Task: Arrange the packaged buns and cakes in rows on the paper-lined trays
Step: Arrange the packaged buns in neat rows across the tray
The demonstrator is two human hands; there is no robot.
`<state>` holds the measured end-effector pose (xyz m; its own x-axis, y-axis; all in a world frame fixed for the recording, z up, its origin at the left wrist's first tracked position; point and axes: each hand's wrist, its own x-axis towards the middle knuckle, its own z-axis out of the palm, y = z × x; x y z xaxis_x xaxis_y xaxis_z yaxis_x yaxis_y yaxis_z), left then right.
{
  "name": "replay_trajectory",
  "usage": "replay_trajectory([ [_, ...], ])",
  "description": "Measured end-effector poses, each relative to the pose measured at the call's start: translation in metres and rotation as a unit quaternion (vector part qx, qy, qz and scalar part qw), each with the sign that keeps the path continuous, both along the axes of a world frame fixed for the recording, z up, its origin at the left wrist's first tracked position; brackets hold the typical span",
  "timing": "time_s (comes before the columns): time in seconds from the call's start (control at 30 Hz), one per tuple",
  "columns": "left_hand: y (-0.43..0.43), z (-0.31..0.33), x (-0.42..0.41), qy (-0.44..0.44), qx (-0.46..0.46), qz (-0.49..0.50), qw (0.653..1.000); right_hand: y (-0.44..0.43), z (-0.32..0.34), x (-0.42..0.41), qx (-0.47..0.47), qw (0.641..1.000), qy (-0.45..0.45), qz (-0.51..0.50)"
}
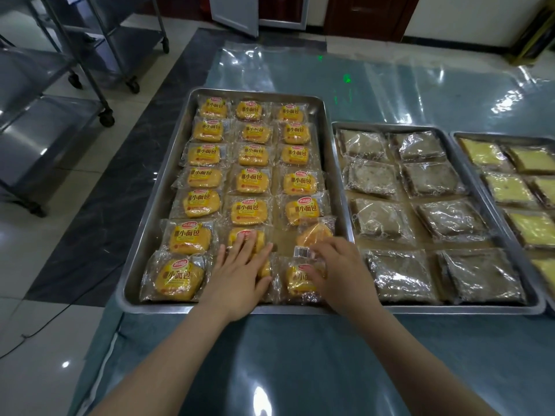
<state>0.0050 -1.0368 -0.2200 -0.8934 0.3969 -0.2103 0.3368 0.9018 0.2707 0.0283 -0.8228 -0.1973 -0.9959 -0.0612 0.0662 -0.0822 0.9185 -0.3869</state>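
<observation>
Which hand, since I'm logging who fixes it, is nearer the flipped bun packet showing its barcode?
Right. The right hand holds the flipped packet by its barcode; the left hand rests on the middle-column packet beside it.

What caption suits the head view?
Left hand flat on a packaged bun, right hand touching a flipped bun, in a steel tray beside wrapped cakes.

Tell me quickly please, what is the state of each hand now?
Left hand: open, fingers straight, pressing on the middle-column bun pack.
Right hand: fingers curled, gripping the barcode-up bun pack.
</observation>
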Motion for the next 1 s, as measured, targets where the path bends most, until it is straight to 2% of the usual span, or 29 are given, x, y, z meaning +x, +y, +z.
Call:
replay_trajectory([
  [0.03,0.0,0.0,0.0,-0.002,0.0,-0.001,1.0,0.002,0.001,-0.007,0.056,0.998,0.038,-0.009],
  [0.1,0.0,0.0,0.0,0.005,0.0,0.0,1.0,0.003,0.005,-0.027,0.131,0.99,0.049,-0.008],
  [0.23,0.0,0.0,0.002,0.027,0.009,0.002,1.0,0.0,0.007,-0.057,0.172,0.984,-0.048,0.004],
  [0.3,0.0,0.001,0.004,0.038,0.017,0.011,0.999,0.004,0.014,-0.062,0.163,0.984,-0.078,-0.004],
  [0.47,0.003,0.011,0.006,0.079,0.078,0.03,0.993,0.01,0.036,-0.052,-0.099,0.992,-0.071,-0.028],
  [0.57,0.013,0.026,0.008,0.092,0.134,0.057,0.985,0.001,0.044,-0.042,-0.233,0.97,-0.046,-0.061],
  [0.63,0.025,0.038,0.01,0.081,0.205,0.103,0.97,-0.003,0.049,-0.037,-0.327,0.941,-0.033,-0.079],
  [0.7,0.036,0.049,0.011,0.023,0.34,0.168,0.925,-0.005,0.053,-0.035,-0.466,0.879,-0.048,-0.085],
  [0.77,0.044,0.058,0.01,-0.049,0.482,0.234,0.843,-0.006,0.053,-0.032,-0.544,0.83,-0.096,-0.08],
  [0.83,0.048,0.064,0.008,-0.07,0.539,0.277,0.792,-0.007,0.052,-0.028,-0.592,0.79,-0.151,-0.057],
  [0.9,0.049,0.07,0.004,-0.087,0.562,0.292,0.769,-0.006,0.053,-0.026,-0.665,0.721,-0.192,-0.038],
  [0.93,0.05,0.072,0.004,-0.107,0.585,0.293,0.748,-0.004,0.054,-0.026,-0.683,0.702,-0.198,-0.032],
  [1.0,0.05,0.072,0.005,-0.153,0.638,0.298,0.694,0.001,0.056,-0.026,-0.67,0.716,-0.191,-0.037],
])
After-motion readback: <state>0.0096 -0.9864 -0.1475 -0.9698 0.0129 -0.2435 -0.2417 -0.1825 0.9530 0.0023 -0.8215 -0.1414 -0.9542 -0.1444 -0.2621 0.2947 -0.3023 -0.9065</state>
